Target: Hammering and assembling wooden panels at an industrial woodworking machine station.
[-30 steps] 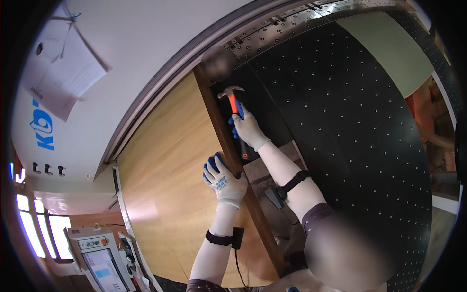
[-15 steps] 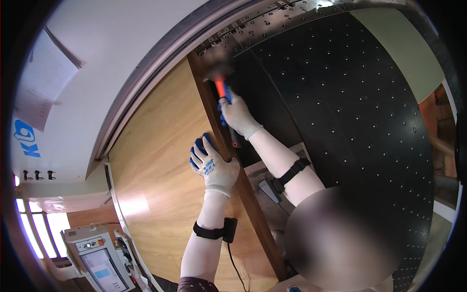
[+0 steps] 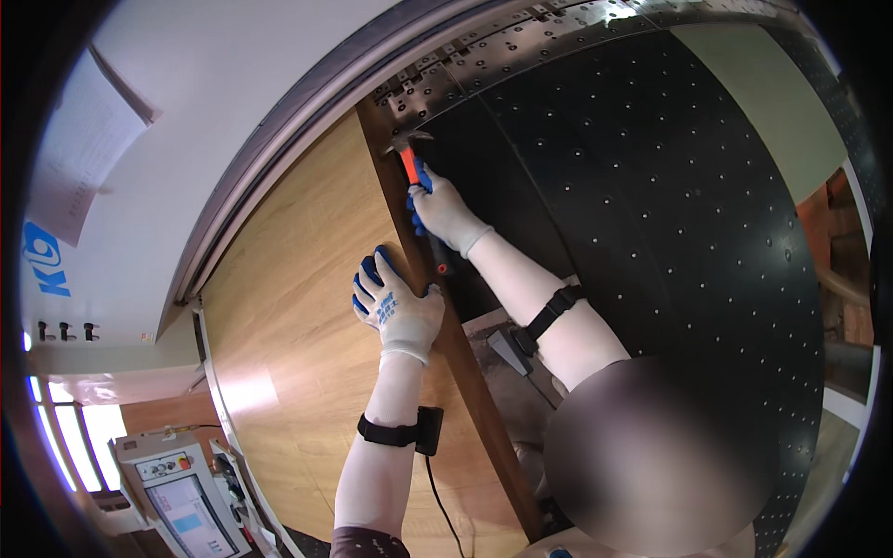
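Knocking the side of the wooden panel (image 3: 279,288) with the hammer (image 3: 411,167) looks like the step in hand. The right hand (image 3: 443,212), gloved, is wrapped around the hammer's handle, the butt poking out below the fist. The hammer lies near the panel's far end, its head beside the dark brown edge (image 3: 476,400) with the striking face turned toward the wood and the claw pointing away over the black surface (image 3: 670,270). Whether face and edge touch at this moment, I cannot tell. The left hand (image 3: 400,312), also gloved, grasps nothing: it rests on the panel's top with fingers spread and the thumb by the edge, seemingly steadying the piece. The panel spans the left half of the work area, its far side close to the rail (image 3: 307,153) of the white machine (image 3: 251,65). As I judge it, the next move calls for a short, controlled swing that meets the edge squarely, with the left hand pressing down and clear of the head's path; a glancing blow could dent the edge or slip off.
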Demonstrator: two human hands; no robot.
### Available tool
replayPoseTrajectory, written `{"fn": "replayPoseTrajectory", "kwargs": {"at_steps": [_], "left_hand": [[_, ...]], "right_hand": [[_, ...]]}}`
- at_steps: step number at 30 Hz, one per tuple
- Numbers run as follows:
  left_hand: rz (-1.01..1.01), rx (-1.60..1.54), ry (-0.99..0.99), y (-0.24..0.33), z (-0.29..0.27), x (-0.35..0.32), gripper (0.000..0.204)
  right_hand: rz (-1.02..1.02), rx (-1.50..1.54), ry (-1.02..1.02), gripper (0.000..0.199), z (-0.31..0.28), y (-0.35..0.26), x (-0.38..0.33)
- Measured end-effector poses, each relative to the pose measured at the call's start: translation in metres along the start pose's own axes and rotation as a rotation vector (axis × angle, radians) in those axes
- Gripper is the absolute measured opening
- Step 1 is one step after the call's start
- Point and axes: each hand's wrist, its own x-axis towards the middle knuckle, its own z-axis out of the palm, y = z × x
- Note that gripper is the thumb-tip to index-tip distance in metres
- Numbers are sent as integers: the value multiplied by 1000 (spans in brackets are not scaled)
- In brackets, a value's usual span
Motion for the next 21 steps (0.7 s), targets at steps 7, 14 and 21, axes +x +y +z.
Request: {"fn": "replayPoseTrajectory", "kwargs": {"at_steps": [7,14,21], "left_hand": [[24,9,26,-7,5,3,100],[21,6,47,-13,5,5,99],[24,-31,2,14,7,1,99]], "right_hand": [[-64,-100,24,52,5,3,13],[-34,-64,42,42,20,-21,15],[-81,-168,128,44,-8,15,46]]}}
